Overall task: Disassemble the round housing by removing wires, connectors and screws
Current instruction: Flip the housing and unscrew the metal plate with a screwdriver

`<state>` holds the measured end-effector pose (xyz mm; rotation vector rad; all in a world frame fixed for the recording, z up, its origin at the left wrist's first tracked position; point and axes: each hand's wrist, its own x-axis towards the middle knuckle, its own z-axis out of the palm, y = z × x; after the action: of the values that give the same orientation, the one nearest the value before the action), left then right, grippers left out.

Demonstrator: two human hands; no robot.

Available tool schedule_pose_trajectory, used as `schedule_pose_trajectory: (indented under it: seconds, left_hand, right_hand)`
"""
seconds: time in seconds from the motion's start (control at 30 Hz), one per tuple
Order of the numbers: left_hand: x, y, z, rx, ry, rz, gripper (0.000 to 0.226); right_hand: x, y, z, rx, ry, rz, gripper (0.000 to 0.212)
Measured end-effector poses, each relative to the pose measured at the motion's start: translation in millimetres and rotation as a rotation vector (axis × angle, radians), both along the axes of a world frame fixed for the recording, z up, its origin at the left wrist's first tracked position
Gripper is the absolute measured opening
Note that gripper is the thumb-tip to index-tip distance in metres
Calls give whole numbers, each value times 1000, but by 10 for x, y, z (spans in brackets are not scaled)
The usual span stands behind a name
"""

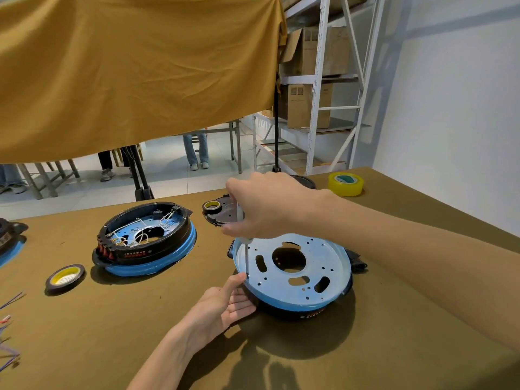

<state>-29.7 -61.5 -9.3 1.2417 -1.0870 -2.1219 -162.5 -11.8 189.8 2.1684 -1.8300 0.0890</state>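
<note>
A round housing (292, 277) with a silvery perforated plate and a blue rim lies in front of me on the brown table. My right hand (264, 206) grips a clear-handled screwdriver (245, 249) held upright, its tip down at the plate's left edge. My left hand (225, 305) rests against the housing's left side, thumb raised beside the screwdriver tip. A second round housing (146, 240), black and blue with white wires inside, sits to the left.
A black lid (222, 215) with a small tape roll (211, 205) on it lies behind the right hand. A dark tape roll (65, 277) sits at left, a yellow tape roll (345, 183) at back right. Loose wires (8, 327) lie at the left edge. A mustard cloth (135, 71) hangs behind.
</note>
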Motion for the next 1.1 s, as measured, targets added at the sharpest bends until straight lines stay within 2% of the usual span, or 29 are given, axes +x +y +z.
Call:
schedule_pose_trajectory:
  seconds: [0.07, 0.1, 0.17, 0.23, 0.27, 0.37, 0.43, 0.47, 0.57, 0.67, 0.73, 0.8, 0.87, 0.9, 1.03, 1.1]
  left_hand:
    - [13, -7, -11, -7, -1, -17, 68]
    - [19, -12, -17, -10, -1, -25, 69]
    - [23, -22, -18, -9, -3, -40, 70]
    - [14, -29, -11, -2, -19, -46, 71]
    - [11, -31, -8, 1, -27, -48, 72]
    - [14, -36, -14, -5, -30, -57, 75]
    - [22, -39, -18, -8, -28, -66, 76]
    - [22, -42, -21, -9, -28, -68, 76]
    - [22, -57, -30, -13, -24, -73, 74]
    - [31, -64, -32, -14, -30, -91, 75]
    - [45, -70, -23, -20, -35, -112, 80]
    - [63, -77, -14, -20, -35, -146, 83]
    - [88, -78, 3, 6, -20, -173, 85]
    - [100, -78, 11, 20, -8, -185, 87]
    - [123, -69, 25, 33, 21, -214, 90]
    - [122, -60, 35, 22, 10, -224, 86]
  right_hand:
    - [28, -38, -48, -105, 57, -23, 46]
    - [37, -48, -52, -87, 25, -3, 41]
    - [19, -51, -7, 72, -170, 74, 24]
    - [-6, -30, 86, 260, -343, 96, 33]
    - [-17, -18, 118, 315, -359, 93, 38]
    - [4, -26, 86, 177, -167, 40, 33]
    - [-5, -54, 28, 0, -15, -31, 43]
    - [-18, -75, 3, -30, -4, -31, 42]
    - [-75, -94, 39, 126, -214, 57, 20]
    - [-102, -63, 129, 323, -376, 84, 43]
    - [-91, -51, 115, 318, -369, 84, 42]
    - [-78, -42, 83, 187, -235, 51, 36]
    - [-57, -46, 59, 44, -88, -13, 45]
    - [-49, -56, 56, 11, -77, -25, 47]
    - [-62, -66, 106, 167, -276, 0, 27]
    - [-74, -71, 134, 233, -349, 7, 27]
